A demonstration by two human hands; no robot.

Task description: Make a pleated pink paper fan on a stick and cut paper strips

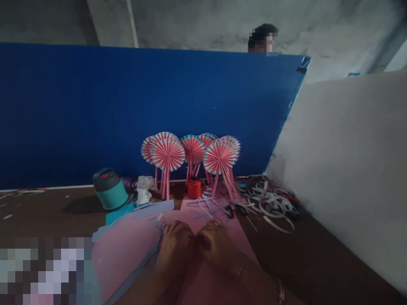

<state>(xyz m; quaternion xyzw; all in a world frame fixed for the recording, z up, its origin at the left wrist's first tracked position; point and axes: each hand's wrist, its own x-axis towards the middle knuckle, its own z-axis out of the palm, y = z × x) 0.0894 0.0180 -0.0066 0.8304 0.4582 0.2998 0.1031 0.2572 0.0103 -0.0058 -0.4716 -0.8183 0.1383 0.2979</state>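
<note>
Both hands are close together over a pink paper sheet at the bottom centre. My left hand (178,241) has its fingers curled. My right hand (214,241), also curled, nearly touches it. What they hold between the fingertips is too dark and small to make out. Left of my left hand lies a stack of pink and bluish paper (127,241). Beyond the hands are purple strips (206,205) and the pink sheet (240,237). An orange-red round container (194,187) stands behind them.
Pleated pink paper fans (168,154) on pink sticks stand against a blue partition (95,114). A teal and grey container (111,190) is at the left. Curled white strips (270,203) lie at the right, by a pale wall (349,169). A person's head shows above the partition.
</note>
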